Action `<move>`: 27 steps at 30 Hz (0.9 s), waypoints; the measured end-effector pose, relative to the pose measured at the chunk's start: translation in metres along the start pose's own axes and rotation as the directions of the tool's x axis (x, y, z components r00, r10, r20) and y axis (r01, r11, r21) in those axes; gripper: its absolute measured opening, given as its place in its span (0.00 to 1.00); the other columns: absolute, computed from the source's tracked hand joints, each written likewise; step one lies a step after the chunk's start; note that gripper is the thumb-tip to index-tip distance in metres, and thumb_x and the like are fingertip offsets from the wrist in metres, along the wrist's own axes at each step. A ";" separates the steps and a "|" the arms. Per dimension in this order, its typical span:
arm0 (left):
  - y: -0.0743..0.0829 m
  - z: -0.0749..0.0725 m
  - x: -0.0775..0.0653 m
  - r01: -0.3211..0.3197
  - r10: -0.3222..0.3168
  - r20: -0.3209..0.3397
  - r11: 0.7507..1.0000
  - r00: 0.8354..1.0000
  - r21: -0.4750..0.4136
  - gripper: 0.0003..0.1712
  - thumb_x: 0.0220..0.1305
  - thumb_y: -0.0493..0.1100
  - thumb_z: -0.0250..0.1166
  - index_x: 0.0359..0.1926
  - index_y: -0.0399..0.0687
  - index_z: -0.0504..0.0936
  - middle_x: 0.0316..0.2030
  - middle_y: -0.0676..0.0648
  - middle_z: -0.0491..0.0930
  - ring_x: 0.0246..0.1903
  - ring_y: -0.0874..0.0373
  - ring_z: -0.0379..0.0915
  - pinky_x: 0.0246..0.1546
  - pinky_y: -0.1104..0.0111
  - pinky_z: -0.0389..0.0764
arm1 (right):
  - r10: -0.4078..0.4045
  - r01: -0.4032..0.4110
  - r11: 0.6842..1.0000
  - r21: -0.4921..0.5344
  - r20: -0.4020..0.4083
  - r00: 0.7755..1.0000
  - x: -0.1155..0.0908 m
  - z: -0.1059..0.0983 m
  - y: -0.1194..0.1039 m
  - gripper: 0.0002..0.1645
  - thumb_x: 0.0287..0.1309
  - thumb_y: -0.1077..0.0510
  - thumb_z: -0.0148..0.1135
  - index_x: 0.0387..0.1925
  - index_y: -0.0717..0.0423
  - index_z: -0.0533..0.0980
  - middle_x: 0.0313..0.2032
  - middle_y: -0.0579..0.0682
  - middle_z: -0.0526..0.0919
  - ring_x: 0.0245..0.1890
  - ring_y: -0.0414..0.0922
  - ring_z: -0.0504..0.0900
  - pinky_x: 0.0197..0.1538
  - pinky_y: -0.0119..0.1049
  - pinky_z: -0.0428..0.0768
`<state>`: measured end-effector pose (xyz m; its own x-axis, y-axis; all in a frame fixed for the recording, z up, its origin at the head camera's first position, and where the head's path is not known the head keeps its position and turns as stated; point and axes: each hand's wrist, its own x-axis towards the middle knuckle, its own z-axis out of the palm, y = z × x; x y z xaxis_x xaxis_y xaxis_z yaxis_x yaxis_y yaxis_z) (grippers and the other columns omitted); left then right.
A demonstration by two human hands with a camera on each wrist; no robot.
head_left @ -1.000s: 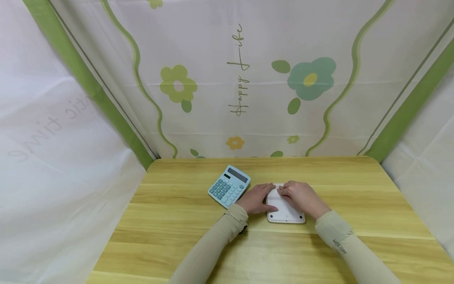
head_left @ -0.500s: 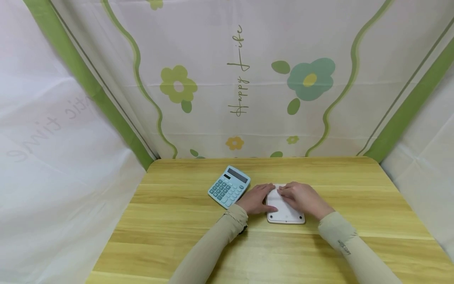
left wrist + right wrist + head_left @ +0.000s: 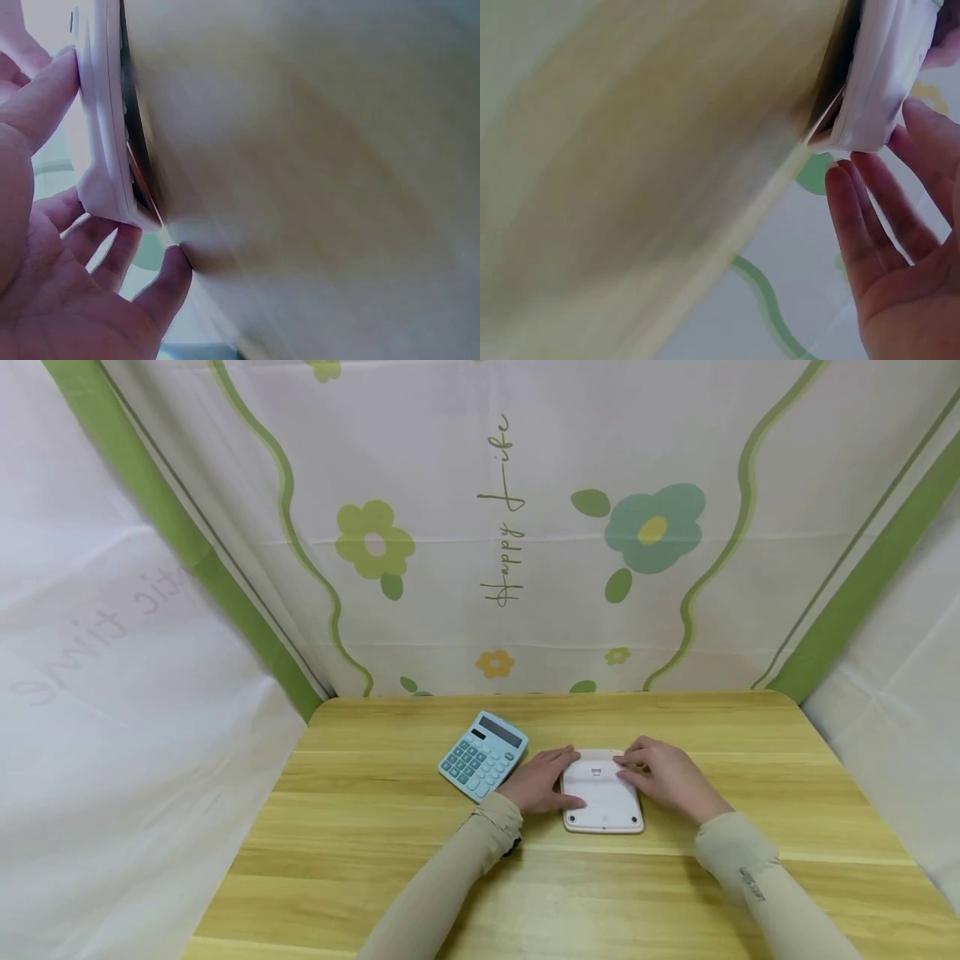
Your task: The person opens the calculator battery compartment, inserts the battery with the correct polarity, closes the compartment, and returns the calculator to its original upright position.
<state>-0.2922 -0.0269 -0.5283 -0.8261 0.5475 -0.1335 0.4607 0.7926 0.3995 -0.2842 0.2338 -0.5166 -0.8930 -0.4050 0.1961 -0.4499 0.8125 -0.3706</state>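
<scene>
A white calculator (image 3: 602,802) lies face down on the table, its back up, with dark feet at the near corners and a small latch-like square near the far end. My left hand (image 3: 536,782) holds its left side; the thumb lies on the back and the fingers reach round the far left corner. In the left wrist view those fingers (image 3: 112,255) touch the edge. At the far right corner is my right hand (image 3: 667,777), thumb and fingertips touching the calculator; in the right wrist view the other fingers (image 3: 847,210) extend loosely.
A light blue calculator (image 3: 484,755) lies face up, tilted, just left of my left hand. The wooden table (image 3: 360,860) ends at a patterned curtain (image 3: 442,602) behind, with white cloth on both sides.
My right hand has slid right, from the middle of the calculator's back to its far right corner, uncovering the small square. The left hand stays in place.
</scene>
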 end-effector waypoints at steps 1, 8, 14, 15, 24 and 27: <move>0.000 0.000 0.000 0.008 -0.008 -0.004 1.000 1.000 -0.009 0.52 0.64 0.69 0.67 0.81 0.57 0.59 0.82 0.52 0.53 0.79 0.52 0.54 0.78 0.62 0.60 | 0.014 -0.014 1.000 0.017 0.001 1.000 -0.001 0.000 0.001 0.14 0.63 0.56 0.73 0.49 0.55 0.89 0.43 0.49 0.83 0.37 0.46 0.80 0.41 0.42 0.82; 0.003 0.000 -0.004 0.121 -0.127 -0.056 0.988 0.990 -0.098 0.57 0.59 0.69 0.72 0.81 0.54 0.58 0.78 0.48 0.64 0.76 0.50 0.61 0.76 0.61 0.66 | 0.048 -0.052 0.994 0.100 0.045 0.998 -0.001 -0.002 0.003 0.15 0.65 0.57 0.70 0.52 0.57 0.87 0.35 0.46 0.79 0.31 0.40 0.71 0.32 0.31 0.71; 0.000 0.005 -0.003 0.127 -0.179 -0.149 0.944 0.973 -0.304 0.49 0.65 0.56 0.73 0.79 0.46 0.61 0.49 0.49 0.86 0.44 0.61 0.82 0.51 0.68 0.83 | 0.075 -0.085 0.991 0.100 0.099 0.992 -0.001 -0.004 -0.001 0.17 0.67 0.60 0.67 0.55 0.60 0.85 0.32 0.45 0.80 0.31 0.41 0.72 0.34 0.32 0.72; -0.002 0.006 -0.003 0.115 -0.175 -0.151 0.934 0.973 -0.338 0.46 0.66 0.53 0.73 0.78 0.45 0.62 0.45 0.50 0.87 0.39 0.64 0.80 0.46 0.70 0.83 | 0.078 -0.088 0.991 0.100 0.104 0.992 -0.001 -0.004 -0.002 0.17 0.67 0.60 0.67 0.55 0.60 0.85 0.32 0.45 0.80 0.31 0.41 0.72 0.33 0.32 0.71; -0.012 -0.002 -0.010 0.064 -0.117 -0.056 0.818 0.992 -0.571 0.37 0.73 0.49 0.67 0.77 0.49 0.65 0.49 0.50 0.82 0.40 0.64 0.78 0.41 0.71 0.81 | 0.081 -0.092 0.992 0.084 0.125 0.989 -0.002 -0.005 -0.003 0.19 0.68 0.61 0.66 0.58 0.63 0.83 0.35 0.47 0.82 0.32 0.40 0.74 0.36 0.34 0.75; -0.011 -0.007 -0.012 0.038 -0.097 -0.062 0.786 0.993 -0.617 0.39 0.73 0.48 0.67 0.78 0.48 0.63 0.50 0.49 0.81 0.40 0.64 0.79 0.40 0.71 0.82 | 0.079 -0.087 0.994 0.065 0.114 0.990 -0.002 -0.004 -0.002 0.20 0.68 0.61 0.66 0.59 0.63 0.82 0.36 0.48 0.83 0.33 0.40 0.74 0.37 0.35 0.76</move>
<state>-0.2898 -0.0444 -0.5248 -0.8854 0.4505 -0.1145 0.1310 0.4783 0.8684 -0.2818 0.2340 -0.5129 -0.9210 -0.3846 0.0611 -0.3701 0.8157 -0.4446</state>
